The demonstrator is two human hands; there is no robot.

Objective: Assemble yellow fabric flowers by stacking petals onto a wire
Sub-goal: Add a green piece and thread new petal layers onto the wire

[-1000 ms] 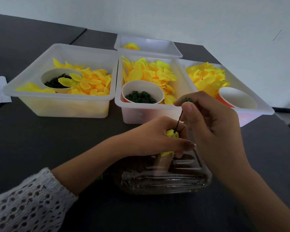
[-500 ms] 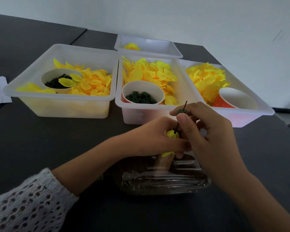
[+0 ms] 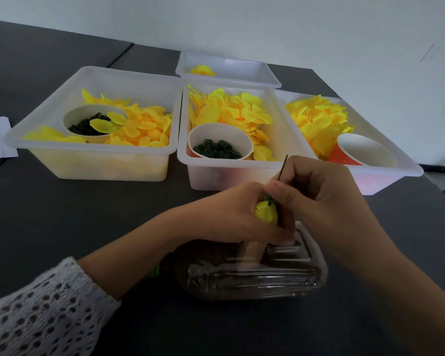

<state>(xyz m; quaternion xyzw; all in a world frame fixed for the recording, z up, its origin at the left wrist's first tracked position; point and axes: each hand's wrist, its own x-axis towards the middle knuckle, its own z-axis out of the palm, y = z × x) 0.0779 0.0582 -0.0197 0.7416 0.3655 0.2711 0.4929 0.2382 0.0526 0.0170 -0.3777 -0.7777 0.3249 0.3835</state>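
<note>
Sliding down the wire [image 3: 283, 167], the small green calyx piece [image 3: 269, 200] now sits right on top of the yellow petal bundle [image 3: 265, 214]; a second ago it was up near the wire's tip between the right fingertips. More bare wire now sticks up above the right hand's [image 3: 326, 199] grip, a thin dark straight stem leaning slightly to the right. That grip pinches the wire between thumb and forefinger, just above the calyx. The left hand [image 3: 231, 214] has stayed put, its grip clenched around the bundle of soft, rounded fabric petals, directly below the right thumb.

Under both grips lies a clear, ribbed plastic container [image 3: 254, 276] on the dark matte desk [image 3: 62, 217]. Beyond the grips stand translucent white plastic bins: the left bin [image 3: 93, 160] and the middle bin [image 3: 216, 173] each hold loose glossy yellow petals and a paper cup of dark green pieces, and the right bin [image 3: 385, 176] holds petals and a tipped red-and-white cup [image 3: 365, 152]. A smaller tray [image 3: 242, 73] lies farther back. The left forearm wears a white open-knit sleeve [image 3: 41, 312].
</note>
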